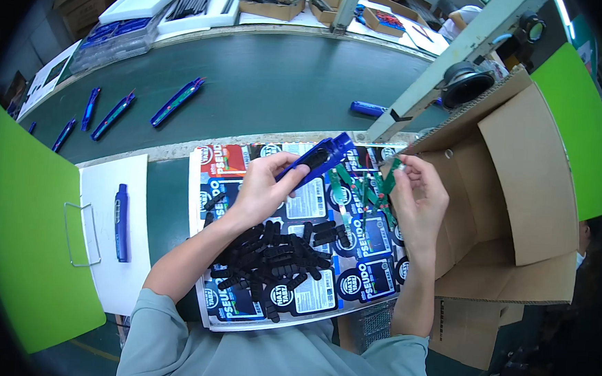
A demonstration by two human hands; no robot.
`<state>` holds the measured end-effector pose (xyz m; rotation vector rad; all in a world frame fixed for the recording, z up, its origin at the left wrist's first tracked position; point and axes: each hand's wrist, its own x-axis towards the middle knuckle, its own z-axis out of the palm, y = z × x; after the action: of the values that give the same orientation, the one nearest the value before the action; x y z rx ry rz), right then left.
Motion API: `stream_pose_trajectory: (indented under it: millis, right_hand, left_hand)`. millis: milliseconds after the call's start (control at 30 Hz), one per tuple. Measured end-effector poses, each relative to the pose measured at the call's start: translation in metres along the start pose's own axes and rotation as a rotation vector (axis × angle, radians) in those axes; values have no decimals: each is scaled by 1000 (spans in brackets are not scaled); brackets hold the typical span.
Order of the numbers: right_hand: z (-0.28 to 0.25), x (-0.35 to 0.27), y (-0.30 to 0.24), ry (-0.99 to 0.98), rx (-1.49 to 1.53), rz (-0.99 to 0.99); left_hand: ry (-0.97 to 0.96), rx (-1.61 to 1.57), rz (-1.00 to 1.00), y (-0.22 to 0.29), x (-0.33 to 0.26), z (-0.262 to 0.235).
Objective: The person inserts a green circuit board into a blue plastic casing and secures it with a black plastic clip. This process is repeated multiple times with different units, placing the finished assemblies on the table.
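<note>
My left hand [265, 189] is closed around a blue plastic housing [332, 153], tilted up to the right, with a black piece set in it under my thumb. In my right hand [421, 199], thumb and forefinger pinch a small green circuit board [390, 177]. Just left of those fingers lies a loose heap of similar green boards [366, 195] with small red parts. Closer to my body, a pile of small black plastic pieces [269, 258] spreads over the printed sheets [315, 299] covering the worktop.
An open cardboard box [479, 199] stands at the right. Beyond the worktop, a green conveyor belt [266, 82] carries several blue housings [177, 102]. Another blue housing [121, 222] rests on a white board at left, beside a bright green panel [29, 240]. A metal post [453, 66] rises at the back right.
</note>
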<state>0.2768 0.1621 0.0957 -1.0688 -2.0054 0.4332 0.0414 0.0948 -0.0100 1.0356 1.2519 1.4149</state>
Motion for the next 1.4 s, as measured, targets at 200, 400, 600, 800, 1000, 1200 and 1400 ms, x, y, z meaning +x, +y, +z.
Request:
stream_pose_trajectory:
  millis: [200,400,600,800,1000,1200,1400]
  right_hand:
    - [8,-9,-32,11,479,144]
    - [38,-15,-41,-44,600,106]
    - [52,-19,-37,-84,550,62]
    - [53,-19,-40,-96,546,85]
    - [49,-11,-31,-155,536,108]
    - [45,-8,-29,-160,380,39]
    - [36,2,-29,-209,417,59]
  left_hand:
    - [-122,-377,-84,3,-6,10]
    - [-136,-481,-102,7,-15,19]
    - [-169,-421,-36,5,-16,19]
    - [-156,-425,-41,4,-16,20]
    - [-179,-395,-19,2,-14,21]
    - [-196,-489,-57,1,-14,29]
    - [-247,-526,-152,8,-12,30]
